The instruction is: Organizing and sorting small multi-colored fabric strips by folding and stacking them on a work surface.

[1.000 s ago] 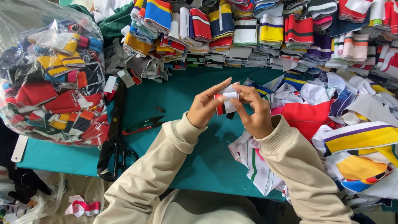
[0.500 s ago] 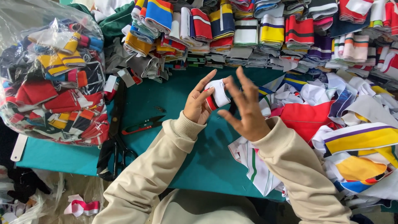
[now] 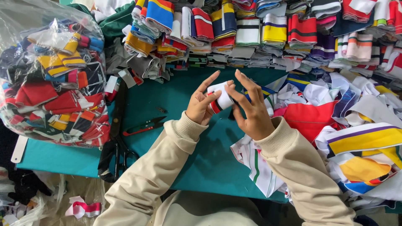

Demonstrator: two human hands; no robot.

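Knit collar strip [image 3: 221, 99], white with red and black edge stripes, was held folded between both hands above the teal table [image 3: 197, 163], slightly right of table centre. Compared with the frame half a second earlier, the strip sat in nearly the same place, but the fingers had shifted: the left hand [image 3: 201, 106] now had its index finger raised toward 1 o'clock while its thumb pressed the white face of the strip; the right hand [image 3: 251, 111] had its fingers spread and curved over the strip's right end. Both hands were partly open, pinching the strip rather than closed into fists.

Long axis of the folded strip ran roughly from 11 o'clock to 5 o'clock, with the red-striped edge toward 7 o'clock. The right fingers covered part of its far end.

Surroundings: red-handled thread snips [image 3: 144, 126] lay on the table at 9 o'clock from the hands, well apart. Black shears [image 3: 116, 146] lay at 8 o'clock near the table edge. A clear plastic bag [image 3: 50, 79] full of coloured strips stood at 9 o'clock. Folded stacks of striped collars [image 3: 247, 31] lined the table at 12 o'clock. A loose pile of trims [image 3: 356, 125] lay at 3 o'clock, just beside the right hand's sleeve.
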